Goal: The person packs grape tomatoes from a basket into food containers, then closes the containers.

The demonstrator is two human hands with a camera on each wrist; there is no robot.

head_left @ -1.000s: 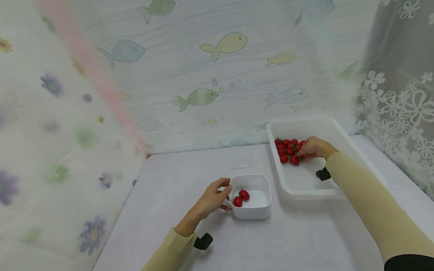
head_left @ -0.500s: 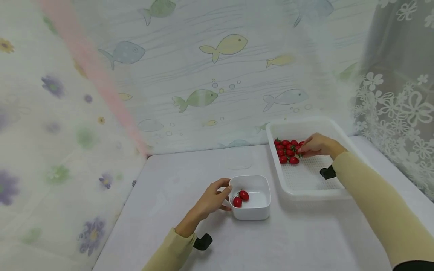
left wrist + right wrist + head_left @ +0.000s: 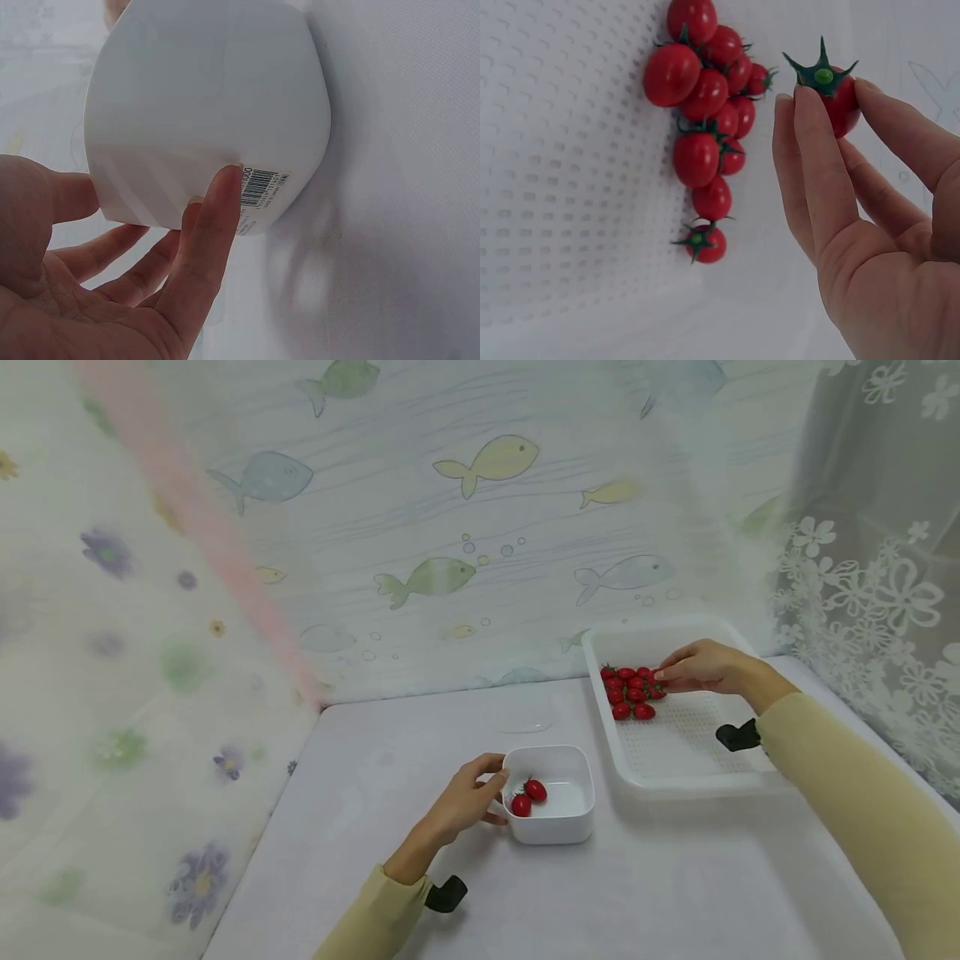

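Note:
My left hand (image 3: 461, 803) holds the left side of a square white container (image 3: 553, 832), thumb at its rim and fingers along its outside. Two cherry tomatoes (image 3: 536, 790) lie inside it. In the left wrist view, a fingertip rests beside a barcode label (image 3: 262, 189) on the container wall. Over a white plastic tray (image 3: 693, 787) at the right, my right hand (image 3: 705, 667) pinches one cherry tomato (image 3: 844, 106) with a green calyx between thumb and fingers, lifted clear of the others. Several more cherry tomatoes (image 3: 628, 695) are bunched at the tray's left side.
Behind the container lies a clear, faintly visible flat piece (image 3: 525, 717). A white cloth covers the table (image 3: 390, 760). A fish-patterned curtain (image 3: 435, 527) hangs at its back edge, with a flowered sheet (image 3: 150, 693) at the left.
My right hand has risen out of the bunch and shifted slightly to the right, a cherry tomato in its fingers. My left hand stays on the container.

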